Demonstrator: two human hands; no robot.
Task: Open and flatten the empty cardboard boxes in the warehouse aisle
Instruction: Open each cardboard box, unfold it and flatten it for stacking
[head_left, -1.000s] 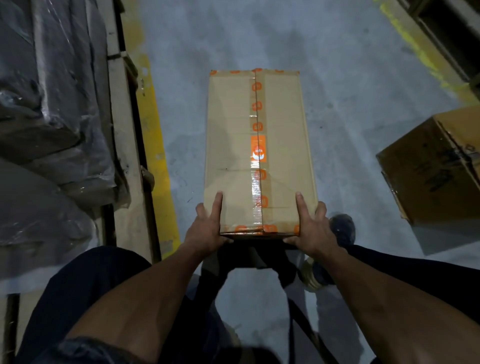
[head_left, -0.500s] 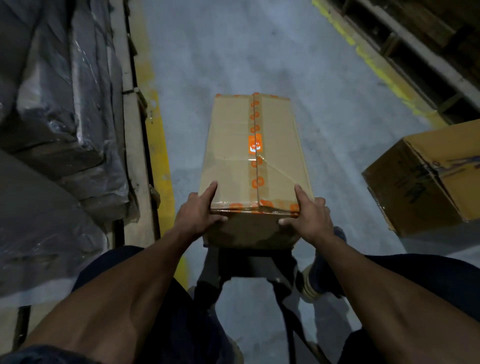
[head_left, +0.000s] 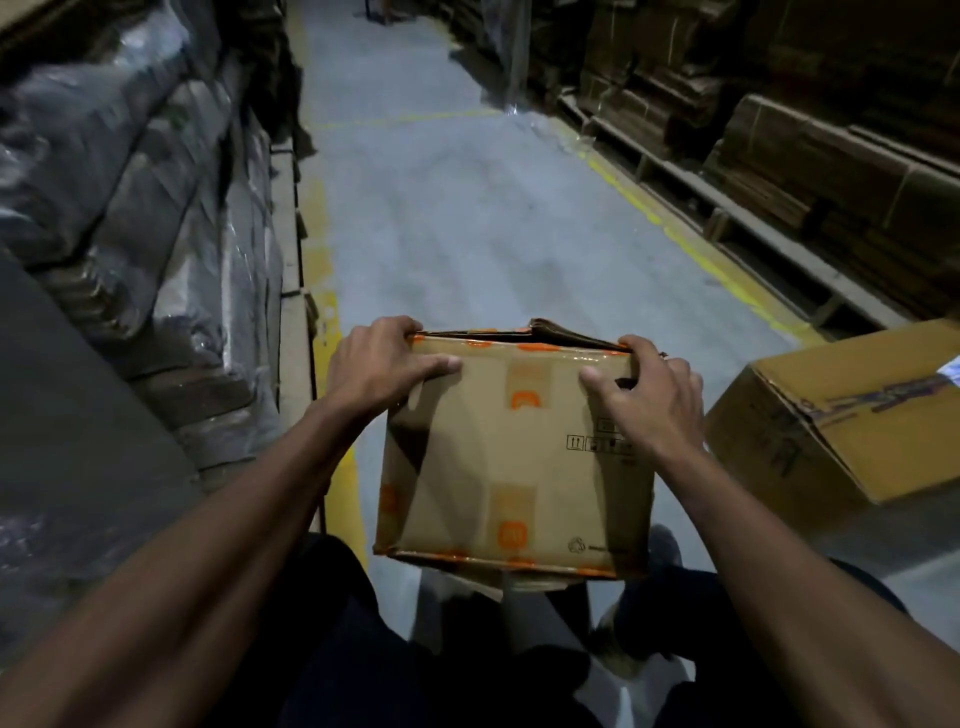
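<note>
Box (head_left: 514, 457) held upright over the person's lap, top end facing away. Left hand (head_left: 382, 366) and right hand (head_left: 647, 395) each grip a top corner, fingers curled over the far rim, thumbs on the near face. Likely light and empty; panels dent easily, glossy tape slippery. Best hold: corners and rim.

Second box (head_left: 852, 415) cut off at right edge. Held box (head_left: 514, 457) print blurred, unreadable; its inside hidden. Both hands' fingertips hidden behind top rim.
</note>
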